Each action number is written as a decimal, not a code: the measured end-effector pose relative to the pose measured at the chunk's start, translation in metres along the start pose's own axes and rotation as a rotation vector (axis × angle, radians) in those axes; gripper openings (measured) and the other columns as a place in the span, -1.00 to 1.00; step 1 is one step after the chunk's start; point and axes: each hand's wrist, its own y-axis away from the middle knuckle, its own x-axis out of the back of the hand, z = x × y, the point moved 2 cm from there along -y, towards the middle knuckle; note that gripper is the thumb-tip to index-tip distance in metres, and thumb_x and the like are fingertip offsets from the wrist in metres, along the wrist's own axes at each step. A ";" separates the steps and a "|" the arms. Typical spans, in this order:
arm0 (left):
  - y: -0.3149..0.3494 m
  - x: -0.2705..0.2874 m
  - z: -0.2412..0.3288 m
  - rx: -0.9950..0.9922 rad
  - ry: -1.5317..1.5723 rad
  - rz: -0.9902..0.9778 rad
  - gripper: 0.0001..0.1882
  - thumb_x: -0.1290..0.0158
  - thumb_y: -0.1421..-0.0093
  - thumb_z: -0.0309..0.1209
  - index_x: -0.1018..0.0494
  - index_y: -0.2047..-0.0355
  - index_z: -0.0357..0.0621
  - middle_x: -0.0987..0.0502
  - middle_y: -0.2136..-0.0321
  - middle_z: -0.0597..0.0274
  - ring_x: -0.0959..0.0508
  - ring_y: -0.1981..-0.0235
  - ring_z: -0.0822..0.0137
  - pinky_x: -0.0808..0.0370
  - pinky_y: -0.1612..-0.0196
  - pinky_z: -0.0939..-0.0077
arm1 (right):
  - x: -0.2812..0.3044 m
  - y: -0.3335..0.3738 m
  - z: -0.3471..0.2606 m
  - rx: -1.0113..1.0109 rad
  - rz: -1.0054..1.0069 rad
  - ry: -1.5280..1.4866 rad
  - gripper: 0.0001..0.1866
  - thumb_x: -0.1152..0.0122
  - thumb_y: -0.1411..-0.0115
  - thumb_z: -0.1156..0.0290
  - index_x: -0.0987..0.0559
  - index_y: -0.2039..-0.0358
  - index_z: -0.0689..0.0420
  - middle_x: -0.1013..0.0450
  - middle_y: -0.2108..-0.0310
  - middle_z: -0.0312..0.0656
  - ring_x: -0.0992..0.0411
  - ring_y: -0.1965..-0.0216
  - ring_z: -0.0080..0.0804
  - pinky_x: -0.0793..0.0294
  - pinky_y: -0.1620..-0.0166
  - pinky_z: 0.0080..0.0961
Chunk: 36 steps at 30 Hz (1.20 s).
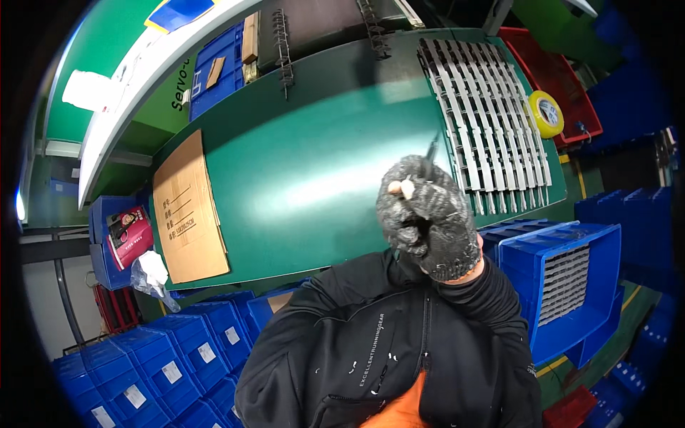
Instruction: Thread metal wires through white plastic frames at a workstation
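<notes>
My right hand [439, 225], in a dark grey knit glove with bare fingertips, is raised over the near right side of the green table [307, 178]. Its fingers are curled closed. A thin dark stick-like thing [432, 151] pokes up from the fist, slightly blurred; its kind does not show. My left arm bends across my chest, and its sleeve [328, 292] ends behind the right hand. The left hand is hidden there, or merges with the right glove. Just right of the hands lie rows of pale slatted strips [492, 125] on the table.
A flat cardboard sheet [189, 210] lies at the table's left end. A yellow tape roll [546, 114] and a red bin [571, 93] stand beyond the strips. Blue crates [171, 349] are stacked at near left; another blue crate [528, 285] with strips stands at right.
</notes>
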 end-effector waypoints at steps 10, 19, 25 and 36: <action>-0.006 -0.009 0.022 -0.271 0.084 0.259 -0.66 0.09 0.00 -0.72 -0.25 0.21 -0.13 -0.38 0.30 0.15 -0.40 0.17 0.22 -0.32 0.07 0.31 | 0.031 -0.021 -0.048 0.741 0.153 0.141 -0.89 -0.05 -0.08 0.51 -0.41 0.36 0.22 -0.27 0.66 -0.32 -0.11 0.75 -0.64 -0.08 0.75 -0.73; 0.021 0.043 0.074 -0.036 -0.686 0.608 -0.79 0.07 -0.10 -0.54 -0.33 0.21 -0.23 -0.48 0.39 0.21 -0.49 0.35 0.40 -0.40 0.28 0.59 | 0.039 -0.041 -0.058 0.678 0.150 0.077 -0.85 -0.01 -0.14 0.39 -0.41 0.35 0.20 -0.21 0.68 -0.34 -0.08 0.75 -0.63 -0.02 0.76 -0.71; 0.060 0.033 0.284 -0.745 -2.426 1.391 -0.65 -0.05 0.07 -0.48 -0.37 0.20 -0.16 -0.39 0.22 0.07 -0.41 0.19 0.12 -0.38 0.14 0.33 | 0.084 -0.026 -0.039 0.516 0.411 0.344 -0.82 -0.06 -0.12 0.39 -0.42 0.29 0.19 -0.30 0.62 -0.34 -0.16 0.72 -0.70 -0.06 0.73 -0.81; 0.049 0.091 0.377 -0.342 -3.030 1.485 -0.84 0.00 0.09 -0.42 -0.48 0.42 -0.01 -0.49 0.50 0.28 -0.48 0.37 0.21 -0.46 0.34 0.32 | 0.119 0.005 0.002 0.083 0.523 0.452 -0.86 -0.02 -0.14 0.39 -0.44 0.35 0.19 -0.31 0.61 -0.36 -0.20 0.69 -0.72 -0.11 0.69 -0.84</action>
